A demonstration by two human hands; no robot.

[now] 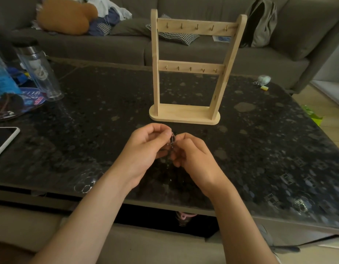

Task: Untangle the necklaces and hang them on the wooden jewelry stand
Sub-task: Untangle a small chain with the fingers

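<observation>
a person's left hand (145,143) and right hand (191,155) met just above a dark patterned table (260,141), fingers curled, both pinching a small clump of thin necklaces (172,140) between them. the fine chain hung roughly upright in the gap; it was too fine to tell how many strands there were. the wooden jewelry stand (193,69) stood straight ahead beyond the hands, near them, its two rows of hooks bare.

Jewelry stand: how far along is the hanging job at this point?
Nothing looks done: every hook on the wooden jewelry stand is bare. In hand: left hand and right hand pinch the tangled necklaces above the table. Left: finish untangling, then hang them all.
</observation>
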